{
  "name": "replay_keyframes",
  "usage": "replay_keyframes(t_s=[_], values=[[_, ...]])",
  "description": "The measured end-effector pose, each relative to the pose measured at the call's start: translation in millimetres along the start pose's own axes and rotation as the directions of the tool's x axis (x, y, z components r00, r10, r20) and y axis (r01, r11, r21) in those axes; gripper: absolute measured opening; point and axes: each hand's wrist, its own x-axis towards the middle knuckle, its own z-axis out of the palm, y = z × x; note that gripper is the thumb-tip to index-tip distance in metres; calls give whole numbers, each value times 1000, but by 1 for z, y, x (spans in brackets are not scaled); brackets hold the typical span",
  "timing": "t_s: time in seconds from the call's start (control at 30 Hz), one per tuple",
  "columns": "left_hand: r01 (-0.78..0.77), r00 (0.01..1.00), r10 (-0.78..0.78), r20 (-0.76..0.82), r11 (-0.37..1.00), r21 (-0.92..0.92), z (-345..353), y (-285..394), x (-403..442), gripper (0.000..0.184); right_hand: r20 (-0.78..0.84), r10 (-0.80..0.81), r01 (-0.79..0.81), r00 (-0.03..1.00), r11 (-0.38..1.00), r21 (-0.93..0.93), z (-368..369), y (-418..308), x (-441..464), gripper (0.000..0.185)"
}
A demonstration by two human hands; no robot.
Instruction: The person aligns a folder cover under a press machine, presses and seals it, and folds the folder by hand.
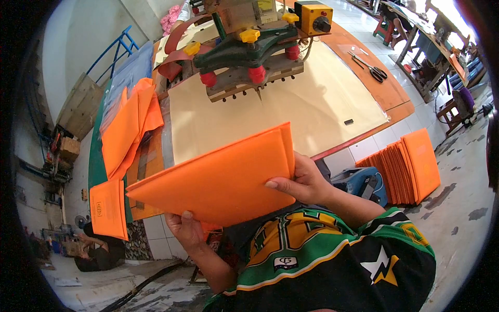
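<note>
A folded orange sheet (218,179) is held up between both hands over the near edge of the work table. My right hand (306,182) grips its right end, thumb on the near face and fingers behind. At the lower left edge, my left hand (185,229) pinches the sheet, with its thumb and a fingertip showing. Behind the sheet lies a cream-coloured surface (332,104). Above that surface stands a green and metal press (249,54) with yellow knobs and red feet.
Folded orange pieces (130,127) lie on the table's left side, and another with a printed mark (108,209) hangs near the corner. Scissors (371,68) rest at the back right. A stack of orange pieces (397,169) stands at right. Another person (101,252) is at lower left.
</note>
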Motion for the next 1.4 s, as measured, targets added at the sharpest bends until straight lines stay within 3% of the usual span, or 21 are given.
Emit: replay_keyframes(t_s=[0.1,0.17,0.47,1.4], values=[[182,982,-182,51,983,-6,-11,1,0,61,-40,84,-82,996,995,55,4,-6,1,58],[77,997,-77,15,997,0,13,9,2,64,-57,98,-94,994,993,76,7,-8,2,59],[150,989,-150,0,988,27,34,27,6,61,-94,182,-169,979,977,132,9,-18,2,60],[155,987,-156,40,988,11,43,29,8,54,-112,235,-215,966,962,166,10,-17,5,60]])
